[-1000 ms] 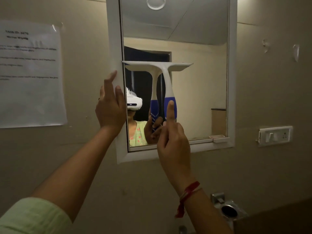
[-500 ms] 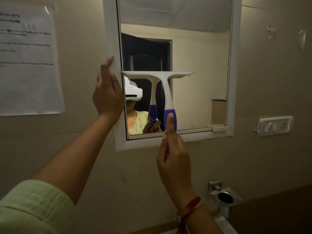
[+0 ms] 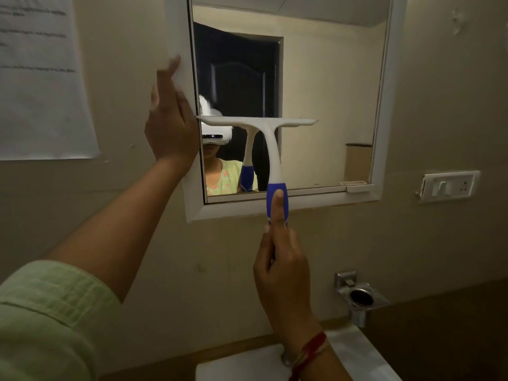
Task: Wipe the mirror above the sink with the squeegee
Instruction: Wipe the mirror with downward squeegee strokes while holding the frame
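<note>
A white-framed mirror hangs on the beige wall. My right hand grips the blue handle of a white squeegee, index finger stretched up along the handle. The squeegee's blade lies flat and level against the glass, across the left half, a little below the mirror's middle. My left hand rests flat on the mirror's left frame, fingers pointing up, holding nothing. The top of a white sink shows at the bottom edge.
A printed paper sheet is stuck on the wall to the left. A white switch plate sits right of the mirror. A chrome holder juts from the wall below right, above a dark counter.
The squeegee has slid down the glass from the upper part toward the lower part, my right hand dropping below the frame. My left hand stays on the left frame.
</note>
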A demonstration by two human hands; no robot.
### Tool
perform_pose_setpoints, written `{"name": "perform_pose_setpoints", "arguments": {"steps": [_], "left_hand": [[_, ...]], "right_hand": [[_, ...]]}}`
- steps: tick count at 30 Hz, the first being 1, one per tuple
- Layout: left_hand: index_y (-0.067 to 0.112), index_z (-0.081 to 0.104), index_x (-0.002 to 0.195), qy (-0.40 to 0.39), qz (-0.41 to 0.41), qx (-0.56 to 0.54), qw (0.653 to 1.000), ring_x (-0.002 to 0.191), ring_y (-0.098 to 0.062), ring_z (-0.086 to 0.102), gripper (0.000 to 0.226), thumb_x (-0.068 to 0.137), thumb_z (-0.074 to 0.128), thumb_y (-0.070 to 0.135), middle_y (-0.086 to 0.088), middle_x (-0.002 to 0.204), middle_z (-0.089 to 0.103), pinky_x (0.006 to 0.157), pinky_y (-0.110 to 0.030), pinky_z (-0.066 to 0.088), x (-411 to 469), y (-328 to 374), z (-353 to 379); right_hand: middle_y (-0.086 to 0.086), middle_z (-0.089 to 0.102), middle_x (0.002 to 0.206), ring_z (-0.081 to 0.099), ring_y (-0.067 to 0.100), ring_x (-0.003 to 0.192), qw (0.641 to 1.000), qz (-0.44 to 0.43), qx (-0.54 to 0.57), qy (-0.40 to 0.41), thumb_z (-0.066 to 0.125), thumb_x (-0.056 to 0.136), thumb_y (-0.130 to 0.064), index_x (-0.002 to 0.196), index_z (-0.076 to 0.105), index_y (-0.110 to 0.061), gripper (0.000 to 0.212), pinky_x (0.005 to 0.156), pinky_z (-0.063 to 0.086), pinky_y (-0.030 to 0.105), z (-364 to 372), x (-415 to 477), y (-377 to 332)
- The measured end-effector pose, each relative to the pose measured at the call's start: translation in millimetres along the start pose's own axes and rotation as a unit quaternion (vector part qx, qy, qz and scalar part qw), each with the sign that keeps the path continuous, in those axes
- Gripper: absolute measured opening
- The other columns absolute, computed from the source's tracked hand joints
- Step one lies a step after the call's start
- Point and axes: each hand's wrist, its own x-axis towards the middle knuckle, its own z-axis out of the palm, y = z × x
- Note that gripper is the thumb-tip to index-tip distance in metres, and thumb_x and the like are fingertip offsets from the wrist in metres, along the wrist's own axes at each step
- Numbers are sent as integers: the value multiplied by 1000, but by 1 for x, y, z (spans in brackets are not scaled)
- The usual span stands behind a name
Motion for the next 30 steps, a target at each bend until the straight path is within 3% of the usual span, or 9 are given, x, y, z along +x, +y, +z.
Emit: {"name": "perform_pose_setpoints", "arguments": {"steps": [7, 11, 18, 21, 25, 30], "left_hand": [[6, 41, 132, 1, -4, -3, 1000, 71, 21, 46, 36, 99, 27, 11, -4, 129, 53, 61, 1, 35, 0, 1, -2], [6, 41, 133, 1, 2, 6, 1000, 78, 26, 44, 36, 99, 28, 10, -4, 129, 53, 65, 5, 32, 0, 3, -3], [5, 41, 132, 3, 0, 36, 999, 72, 23, 42, 36, 99, 29, 11, -10, 122, 58, 67, 6, 28, -1, 5, -4], [4, 41, 132, 2, -4, 67, 998, 74, 9, 45, 37, 99, 28, 13, -12, 120, 58, 64, 2, 26, 0, 5, -4], [1, 43, 130, 14, -2, 105, 994, 85, -21, 56, 38, 98, 28, 16, -14, 116, 60, 64, -9, 27, 0, 7, -4], [-4, 47, 122, 24, 8, 96, 995, 89, -19, 54, 33, 98, 31, 12, -13, 113, 62, 64, 7, 20, 0, 9, -5]], "right_hand": [[2, 54, 84, 41, 0, 53, 1000, 17, 0, -13, 30, 94, -32, 143, 8, -28, 55, 53, 39, 7, -4, -18, 2], [0, 51, 81, 40, 1, 52, 999, 27, 2, -16, 31, 94, -31, 143, 7, -30, 55, 52, 39, 7, -5, -27, 1], [-4, 47, 76, 36, -2, 51, 999, 48, -6, -22, 32, 94, -29, 143, 11, -28, 54, 53, 38, 4, -8, -42, 0], [-6, 46, 75, 36, -2, 51, 998, 51, -6, -25, 32, 93, -28, 143, 10, -28, 55, 54, 39, 4, -9, -49, -1], [-4, 46, 74, 35, -1, 52, 998, 58, -11, -34, 31, 94, -28, 143, 10, -28, 54, 52, 37, 6, -12, -57, -1], [-6, 42, 72, 32, -2, 50, 996, 72, -18, -41, 31, 94, -28, 144, 11, -27, 53, 49, 33, 5, -15, -67, -2]]}}
